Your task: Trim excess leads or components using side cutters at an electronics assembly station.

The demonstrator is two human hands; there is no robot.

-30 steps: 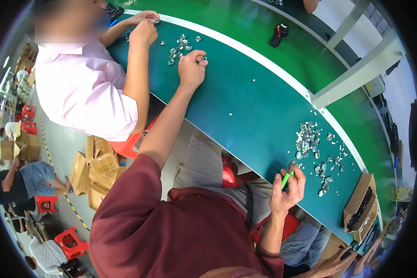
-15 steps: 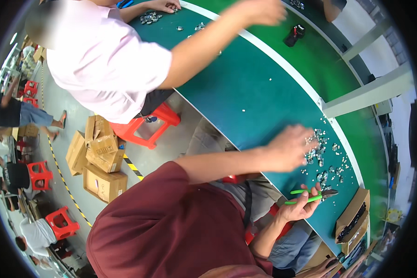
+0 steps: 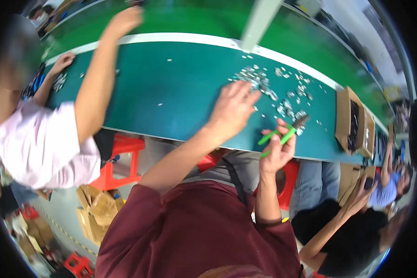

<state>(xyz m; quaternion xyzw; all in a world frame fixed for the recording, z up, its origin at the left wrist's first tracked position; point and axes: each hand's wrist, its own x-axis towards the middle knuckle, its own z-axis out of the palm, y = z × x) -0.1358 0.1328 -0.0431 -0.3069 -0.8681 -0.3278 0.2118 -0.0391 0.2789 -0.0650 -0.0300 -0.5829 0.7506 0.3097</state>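
My left hand (image 3: 232, 110) reaches over the bench, palm down with fingers stretched out, at the near left edge of a pile of small shiny parts (image 3: 255, 76). Its fingertips are blurred, and I cannot tell whether they touch the pieces. My right hand (image 3: 278, 150) is closed around green-handled cutting pliers (image 3: 287, 135) by the bench's near edge. The dark jaws point up and right, beside a looser cluster of shiny parts (image 3: 286, 109). The exact kind of the parts is too small to make out.
An open cardboard box (image 3: 344, 118) with dark items stands on the green bench (image 3: 180, 88) to the right. A white post (image 3: 259, 25) rises from the far rail. A co-worker in a pale shirt (image 3: 41, 143) sits left; another in black (image 3: 356, 231) sits right, holding a phone.
The whole view has swung round, so the bench now runs across the picture. My left hand is now at the pile's left edge. The pliers remain in my right hand.
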